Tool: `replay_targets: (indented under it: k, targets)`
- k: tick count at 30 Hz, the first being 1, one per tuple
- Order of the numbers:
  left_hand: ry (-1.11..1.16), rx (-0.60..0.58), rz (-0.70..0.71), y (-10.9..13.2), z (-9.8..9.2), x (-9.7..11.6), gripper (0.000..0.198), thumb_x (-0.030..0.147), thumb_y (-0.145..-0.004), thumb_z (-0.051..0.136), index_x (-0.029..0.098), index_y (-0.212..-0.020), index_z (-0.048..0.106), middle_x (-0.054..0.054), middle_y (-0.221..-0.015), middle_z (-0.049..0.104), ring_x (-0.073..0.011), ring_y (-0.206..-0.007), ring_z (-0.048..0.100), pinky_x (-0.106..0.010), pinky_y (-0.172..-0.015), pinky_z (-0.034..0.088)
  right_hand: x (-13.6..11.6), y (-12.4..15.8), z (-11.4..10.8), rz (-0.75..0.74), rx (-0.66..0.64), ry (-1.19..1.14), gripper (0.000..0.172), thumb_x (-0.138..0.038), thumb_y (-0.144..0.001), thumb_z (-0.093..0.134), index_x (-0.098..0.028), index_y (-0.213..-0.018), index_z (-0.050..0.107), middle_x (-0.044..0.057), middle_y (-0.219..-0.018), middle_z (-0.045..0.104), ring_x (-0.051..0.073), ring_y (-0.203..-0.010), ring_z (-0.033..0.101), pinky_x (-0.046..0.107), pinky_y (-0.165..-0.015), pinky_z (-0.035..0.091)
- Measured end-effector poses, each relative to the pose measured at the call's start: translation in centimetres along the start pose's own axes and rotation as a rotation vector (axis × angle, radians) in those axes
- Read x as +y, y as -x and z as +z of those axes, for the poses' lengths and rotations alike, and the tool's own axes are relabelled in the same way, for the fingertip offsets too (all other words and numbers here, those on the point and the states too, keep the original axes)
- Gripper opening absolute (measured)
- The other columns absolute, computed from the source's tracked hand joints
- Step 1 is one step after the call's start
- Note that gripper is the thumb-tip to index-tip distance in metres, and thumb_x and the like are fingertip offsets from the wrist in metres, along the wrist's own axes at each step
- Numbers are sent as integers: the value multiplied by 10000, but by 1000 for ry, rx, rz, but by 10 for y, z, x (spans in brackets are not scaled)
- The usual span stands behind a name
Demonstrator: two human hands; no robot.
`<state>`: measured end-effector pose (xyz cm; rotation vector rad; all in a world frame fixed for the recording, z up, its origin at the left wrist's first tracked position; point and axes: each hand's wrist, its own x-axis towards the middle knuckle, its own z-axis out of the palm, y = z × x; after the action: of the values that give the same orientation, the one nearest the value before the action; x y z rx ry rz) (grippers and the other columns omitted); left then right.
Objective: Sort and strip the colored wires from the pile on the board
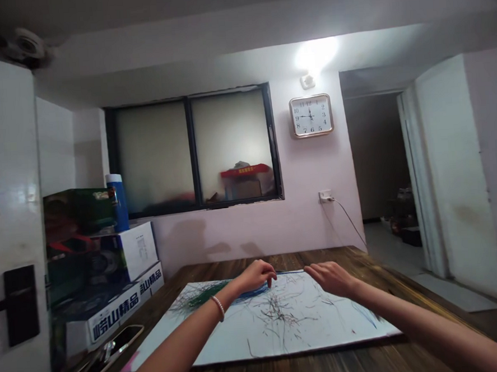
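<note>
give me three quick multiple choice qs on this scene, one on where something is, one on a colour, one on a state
1. Where does the phone lie?
A on the wooden table
B on the floor
C on a shelf
2. What colour is the bracelet above the left hand?
A red
B white
C black
3. How are the left hand and right hand covered?
A both bare
B both gloved
C only the right gloved

1 A, it lies beside the white board.
2 B, its beads look pearly white.
3 A, skin shows on both.
</note>
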<state>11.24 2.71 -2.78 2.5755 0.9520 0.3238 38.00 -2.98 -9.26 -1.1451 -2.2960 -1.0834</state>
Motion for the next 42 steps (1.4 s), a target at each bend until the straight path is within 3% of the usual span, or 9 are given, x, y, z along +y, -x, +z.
replay_targets:
  k: [7, 10, 12, 15, 24, 27, 31, 35, 42]
  targets:
    - [-244, 236, 157, 39, -25, 21, 240, 330, -892, 535, 141, -1026, 596, -55, -992, 628, -166, -824, 618, -351, -728, 526, 5, 29, -40, 53, 91, -58, 145, -229, -918, 533, -131, -997, 604, 19, -854, 662, 126, -694, 641, 279, -621, 539]
    - [-326, 337, 241, 56, -27, 37, 199, 299, -896, 526, 132, -923, 631, -29, -831, 661, -149, -735, 628, -349, -723, 513, -3, 41, -63, 143, 151, -68, 187, -124, -922, 438, -122, -993, 611, 65, -843, 708, 154, -700, 674, 250, -573, 508]
    - [-348, 416, 292, 66, -25, 50, 205, 240, -903, 484, 152, -906, 669, -30, -741, 685, -150, -685, 633, -315, -699, 498, -9, 47, -79, 226, 177, -69, 239, -96, -911, 381, -118, -996, 604, 76, -784, 725, 158, -594, 675, 231, -485, 462]
    - [-364, 520, 365, 83, -25, 67, 217, 243, -886, 490, 159, -919, 687, -54, -814, 721, -150, -723, 651, -276, -692, 486, -17, 59, -103, 247, 193, -76, 232, -128, -912, 375, -129, -987, 594, 60, -732, 729, 165, -556, 677, 229, -463, 449]
    - [-490, 612, 484, 119, -40, 93, 196, 218, -843, 521, 224, -853, 716, 4, -796, 742, -121, -686, 663, -227, -632, 458, -27, 89, -160, 169, 202, -69, 263, -94, -865, 403, -173, -1024, 597, 83, -894, 748, 218, -700, 720, 264, -534, 510]
    - [-413, 623, 510, 124, -40, 102, 182, 227, -844, 534, 202, -830, 715, -1, -740, 732, -108, -614, 641, -218, -589, 461, -27, 93, -166, 186, 176, -88, 248, -129, -878, 402, -196, -1055, 563, 73, -860, 748, 220, -662, 716, 272, -519, 499]
    - [6, 604, 431, 131, -37, 113, 120, 237, -812, 602, 166, -782, 694, 16, -576, 670, -62, -407, 498, -180, -413, 401, -30, 96, -168, 182, 155, -119, 205, -192, -906, 395, -193, -1063, 528, 63, -755, 729, 192, -524, 673, 272, -478, 463]
    - [312, 605, 364, 131, -35, 115, 66, 184, -776, 632, 142, -745, 673, 11, -546, 631, -51, -396, 454, -170, -365, 358, -35, 99, -163, 169, 121, -147, 225, -151, -898, 366, -178, -1062, 518, 64, -733, 716, 175, -520, 659, 259, -489, 462]
    - [309, 676, 356, 115, -31, 95, 78, 192, -742, 669, 128, -705, 694, -11, -575, 623, -71, -462, 473, -209, -419, 347, -38, 100, -149, 209, 49, -269, 227, -167, -908, 366, -153, -1029, 558, 89, -744, 725, 204, -555, 682, 272, -485, 466]
